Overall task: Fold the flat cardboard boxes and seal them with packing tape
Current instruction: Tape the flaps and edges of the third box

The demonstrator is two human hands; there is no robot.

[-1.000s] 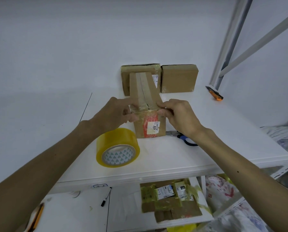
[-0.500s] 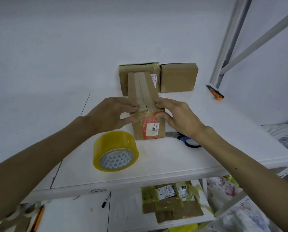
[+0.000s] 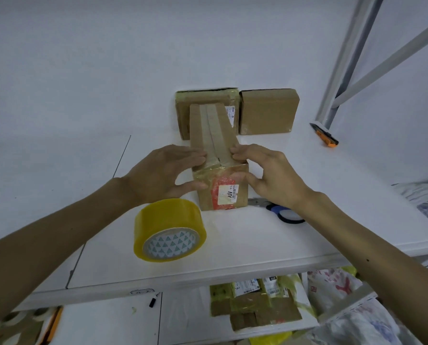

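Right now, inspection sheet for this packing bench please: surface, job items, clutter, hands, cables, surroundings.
Surface: white table, thin seam line at its left.
Job's things: cardboard box lengthwise under both hands, top seam taped, near end taped over a red and white label; yellow tape roll in front of it, to the left; two closed boxes at the back, left back box, right back box.
Clutter: blue-handled scissors partly hidden by the right wrist; orange utility knife.
Hands: left hand and right hand, fingers flat on the box top, thumbs on its near end.
Cables: nothing seen.
Surroundings: metal rack frame; lower shelf with flattened cardboard and a marker.
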